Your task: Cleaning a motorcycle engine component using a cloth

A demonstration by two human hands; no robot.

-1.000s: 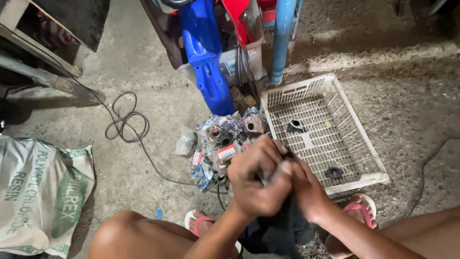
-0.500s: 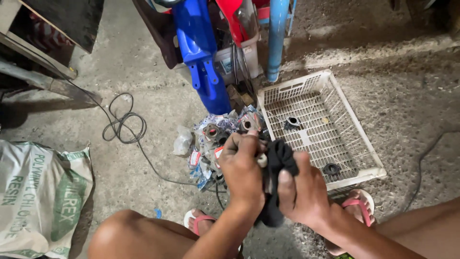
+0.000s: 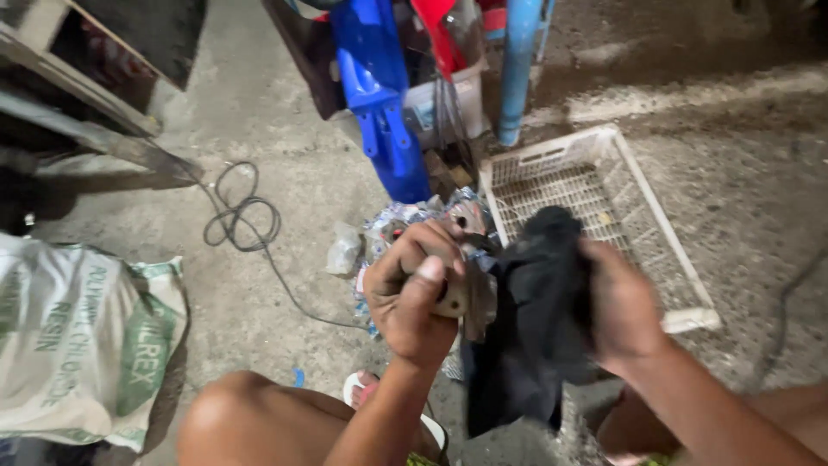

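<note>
Left hand: our left hand is closed tight around a small grimy metal part.
Right hand: our right hand grips a dark cloth, which hangs just beside the part, touching it.
Behind: a white plastic crate lies on the concrete floor.
Farther: we see a coiled black cable and a printed sack at left.

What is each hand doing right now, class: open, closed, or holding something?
Left hand: closed around a small metal part.
Right hand: closed, gripping a dark cloth.
</note>
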